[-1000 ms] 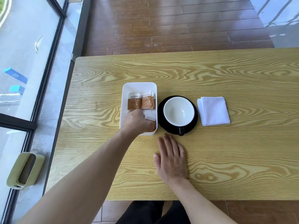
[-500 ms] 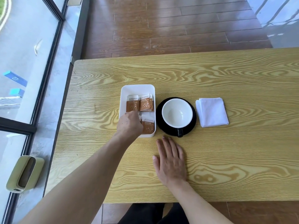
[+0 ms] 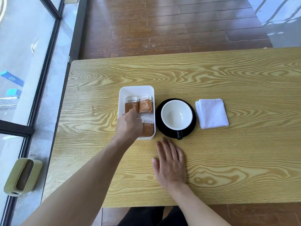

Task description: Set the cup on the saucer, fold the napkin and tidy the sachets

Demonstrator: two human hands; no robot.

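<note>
A white rectangular tray [image 3: 122, 101] sits on the wood-grain tabletop [image 3: 228, 160], left of centre, and holds brown-and-white sugar sachets. One sachet [image 3: 130, 102] lies flat at the tray's far left, a small fanned stack of sachets [image 3: 145, 105] lies just beside it to the right, and another sachet [image 3: 148, 128] lies in the near right corner. The left hand [image 3: 128, 126] reaches into the tray from the near side, knuckles up, covering the near left part of it; its fingers [image 3: 132, 111] are curled downward with the tips at the lower edge of the far-left sachet, but whether they pinch anything cannot be told, since the hand's back hides the grip. Immediately right of the tray stands a black saucer [image 3: 193, 115], nearly touching the tray's side, and on it rests an empty cup [image 3: 176, 115], white inside and black outside, with its black handle [image 3: 180, 135] pointing toward the person. Further right, apart from the saucer, a white napkin [image 3: 212, 113] lies folded into a neat square, several layers showing along its left edge. The right hand [image 3: 170, 163] lies palm-down and flat on the tabletop near the saucer's near rim, its fingers extended and close together, holding nothing. On the floor at the far left, beside a glass wall, stands a pale green bin [image 3: 22, 176].
</note>
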